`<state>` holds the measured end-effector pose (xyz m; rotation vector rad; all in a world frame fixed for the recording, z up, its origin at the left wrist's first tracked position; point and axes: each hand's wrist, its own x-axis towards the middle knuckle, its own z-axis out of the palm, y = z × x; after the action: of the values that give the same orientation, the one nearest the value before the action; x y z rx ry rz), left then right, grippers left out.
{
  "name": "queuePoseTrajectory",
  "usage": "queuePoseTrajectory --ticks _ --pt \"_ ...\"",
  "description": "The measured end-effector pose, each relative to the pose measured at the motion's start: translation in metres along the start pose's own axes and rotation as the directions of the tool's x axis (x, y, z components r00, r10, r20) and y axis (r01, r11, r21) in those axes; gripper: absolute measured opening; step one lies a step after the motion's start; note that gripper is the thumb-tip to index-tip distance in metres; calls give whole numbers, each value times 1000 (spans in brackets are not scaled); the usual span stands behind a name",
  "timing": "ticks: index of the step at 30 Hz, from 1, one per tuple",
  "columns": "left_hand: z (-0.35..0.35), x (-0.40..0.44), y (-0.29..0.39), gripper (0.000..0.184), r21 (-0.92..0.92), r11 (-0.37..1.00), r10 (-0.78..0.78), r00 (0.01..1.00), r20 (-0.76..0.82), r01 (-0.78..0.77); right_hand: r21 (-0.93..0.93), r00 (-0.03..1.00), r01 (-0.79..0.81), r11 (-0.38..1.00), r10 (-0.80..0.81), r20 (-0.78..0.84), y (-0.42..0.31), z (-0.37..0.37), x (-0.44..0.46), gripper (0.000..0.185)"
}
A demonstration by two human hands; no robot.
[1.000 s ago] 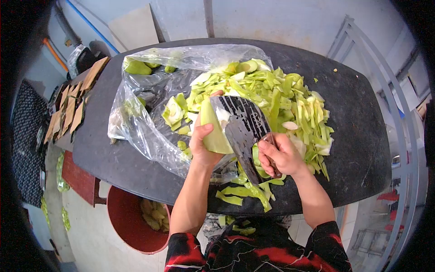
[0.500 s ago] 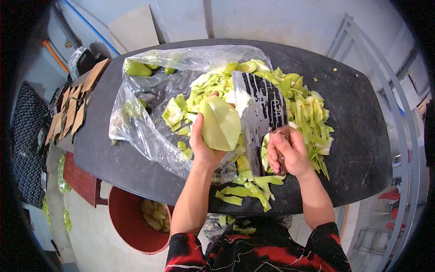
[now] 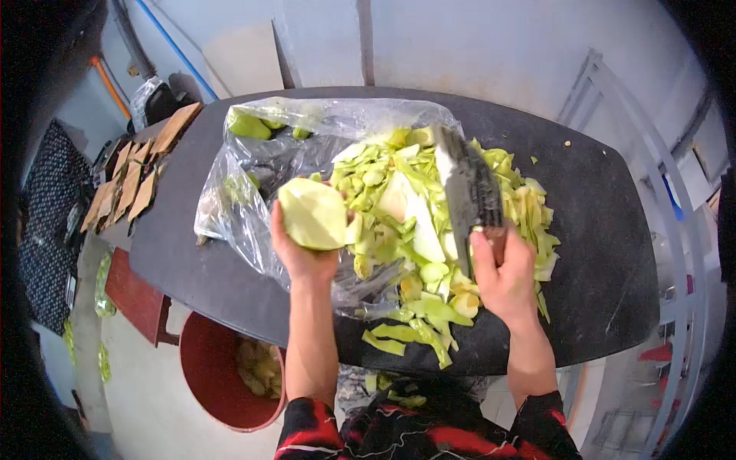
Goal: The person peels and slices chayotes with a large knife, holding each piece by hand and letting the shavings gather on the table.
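My left hand (image 3: 301,249) is wrapped round a peeled pale green fruit (image 3: 313,214), held over the clear plastic bag (image 3: 245,234). Its smooth cut face is turned up. In my right hand (image 3: 507,272) is the handle of a broad dark cleaver (image 3: 471,192); the blade points away from me and is blurred. Between and beyond the hands lies a heap of green peels (image 3: 414,207), partly on the bag, with loose strips near the front edge. Unpeeled green fruits (image 3: 249,124) rest inside the bag at its far left.
The dark table (image 3: 606,253) has rounded edges. Below its front left stands a red bucket (image 3: 230,383) with pale pieces inside, beside a red stool (image 3: 134,295). Cardboard pieces (image 3: 130,184) lie at the left. A grey metal frame (image 3: 667,169) stands at the right.
My left hand has moved left with the fruit, away from the cleaver. My right hand has shifted slightly right, the cleaver still in it. More of the peel heap shows between them.
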<state>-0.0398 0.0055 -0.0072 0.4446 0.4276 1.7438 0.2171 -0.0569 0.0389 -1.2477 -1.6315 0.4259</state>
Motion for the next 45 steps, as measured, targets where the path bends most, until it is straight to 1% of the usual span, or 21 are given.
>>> queuePoseTrajectory --ticks 3,5,7,10,12,13,15,17,19,21,22,23,25,27,29,30,32,34,39,44,45 --pt "-14 -29 38 62 122 984 135 990 -33 -130 322 991 -89 943 117 -70 17 -1 -9 17" --pt "-43 -53 73 60 123 948 285 956 71 -292 452 995 18 892 30 -99 16 -3 -3 18" --pt "-68 -89 111 58 273 850 489 867 -94 -450 -133 996 12 991 0 93 9 -12 12 20" --pt "-157 -127 163 51 456 691 698 682 -219 -560 -67 1000 23 997 -23 -3 9 -16 14 21" --pt "-237 -180 208 47 669 679 673 623 -400 -303 93 993 -110 990 114 -37 -1 -22 2 17" --pt "-291 -192 208 45 737 654 657 614 -439 -173 146 999 10 989 -3 -50 6 -24 2 16" --pt "-357 -218 187 36 865 499 689 579 -436 57 399 998 -26 917 49 -48 -2 -16 0 22" --pt "-390 -251 168 28 868 273 413 764 -496 416 411 999 -32 911 38 -7 1 -15 -1 23" --pt "-387 -264 138 28 782 194 177 763 -622 592 414 999 -39 909 28 32 2 -15 -3 25" --pt "-386 -268 110 29 857 73 100 852 -515 509 402 986 -130 906 76 147 0 -17 -3 21" --pt "-354 -260 112 28 638 96 -8 641 -767 764 393 986 -122 911 65 156 5 -16 -5 21" --pt "-352 -255 113 28 634 110 -6 638 -770 766 391 985 -116 913 55 166 6 -17 -6 21" --pt "-353 -245 129 25 814 126 194 791 -580 566 326 977 -152 933 91 195 8 -19 -8 22" --pt "-343 -214 158 23 927 -78 487 825 -286 368 289 972 -148 946 86 217 13 -25 -9 23" --pt "-265 -172 187 24 971 -133 659 749 -64 200 301 971 -173 938 111 214 21 -25 -12 25" --pt "-224 -151 185 25 990 -102 786 618 21 95 305 970 -176 936 112 217 25 -23 -14 25" --pt "-171 -113 190 25 988 -141 804 574 153 -66 366 971 -212 906 151 187 35 -18 -19 25" --pt "-126 -69 181 27 974 -56 728 659 190 -219 356 969 -215 909 152 196 40 -17 -22 25" --pt "-46 51 131 34 851 -410 132 902 411 -328 233 975 -194 953 162 151 60 -19 -30 27" --pt "-64 147 106 39 582 -737 -62 891 450 -345 166 982 -140 976 115 151 64 -18 -29 28" --pt "-55 150 106 45 392 -904 -112 980 164 -169 161 982 -141 977 117 148 62 -18 -27 28"
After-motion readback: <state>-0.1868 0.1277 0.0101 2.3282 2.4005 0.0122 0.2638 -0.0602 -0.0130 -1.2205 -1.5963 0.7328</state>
